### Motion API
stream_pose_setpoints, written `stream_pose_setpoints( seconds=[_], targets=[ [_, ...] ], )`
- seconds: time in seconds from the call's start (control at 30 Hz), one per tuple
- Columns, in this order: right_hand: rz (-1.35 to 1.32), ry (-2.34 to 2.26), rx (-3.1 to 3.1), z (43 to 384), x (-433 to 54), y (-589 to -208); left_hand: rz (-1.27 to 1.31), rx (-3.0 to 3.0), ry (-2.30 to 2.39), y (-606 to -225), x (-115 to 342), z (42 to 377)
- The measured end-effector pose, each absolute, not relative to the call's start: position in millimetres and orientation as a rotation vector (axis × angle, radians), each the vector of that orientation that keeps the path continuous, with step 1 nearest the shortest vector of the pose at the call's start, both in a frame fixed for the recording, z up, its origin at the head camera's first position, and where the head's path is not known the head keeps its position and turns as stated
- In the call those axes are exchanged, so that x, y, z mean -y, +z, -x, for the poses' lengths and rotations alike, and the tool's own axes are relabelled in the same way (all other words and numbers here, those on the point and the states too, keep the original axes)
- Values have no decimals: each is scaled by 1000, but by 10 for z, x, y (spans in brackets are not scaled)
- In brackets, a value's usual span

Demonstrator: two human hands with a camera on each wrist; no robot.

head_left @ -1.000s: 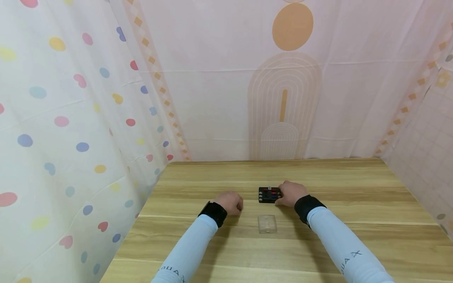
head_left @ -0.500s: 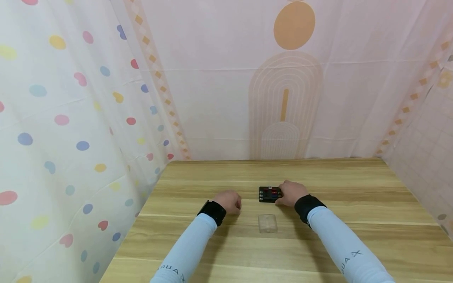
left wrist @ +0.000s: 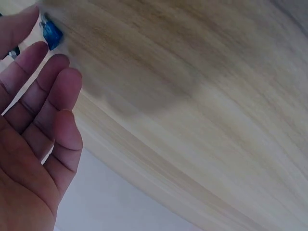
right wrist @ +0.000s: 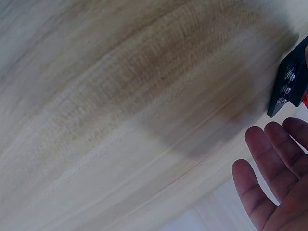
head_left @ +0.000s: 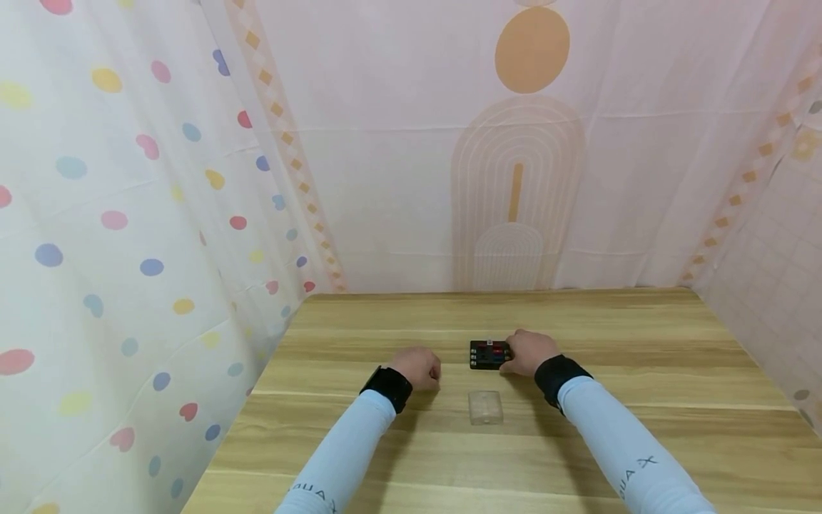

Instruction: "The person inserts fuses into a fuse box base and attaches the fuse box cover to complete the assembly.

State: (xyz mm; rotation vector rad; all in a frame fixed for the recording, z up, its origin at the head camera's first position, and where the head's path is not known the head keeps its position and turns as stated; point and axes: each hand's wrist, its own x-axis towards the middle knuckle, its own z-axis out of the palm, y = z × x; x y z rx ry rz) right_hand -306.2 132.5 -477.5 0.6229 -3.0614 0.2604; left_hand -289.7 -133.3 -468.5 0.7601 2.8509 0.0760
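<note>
A black fuse block (head_left: 484,355) with red and blue fuses lies flat on the table, metal screws along its left side. My right hand (head_left: 530,352) grips it by its right end. The block's dark edge with screws also shows at the border of the right wrist view. Left of the block, my left hand (head_left: 419,368) stays low over the table, apart from it. Between its thumb and index fingertips it pinches a small blue blade fuse (left wrist: 52,35), seen in the left wrist view; the other fingers are loosely bent. The head view hides this fuse.
A clear plastic cover (head_left: 485,407) lies on the wooden table (head_left: 642,442) in front of the fuse block, between my forearms. Patterned curtains (head_left: 385,200) hang behind the table and along both sides.
Almost nothing differs. The left hand shifts very slightly, while the right hand, the fuse block and the clear cover keep their places.
</note>
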Motion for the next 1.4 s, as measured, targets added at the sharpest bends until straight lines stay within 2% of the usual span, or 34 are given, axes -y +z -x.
stream_pose_setpoints(
  seconds=[1.4],
  targets=[
    [-620,264,3053,3080,-1351,-4814,-786,-2909,17,-4713,1317,2909]
  ],
)
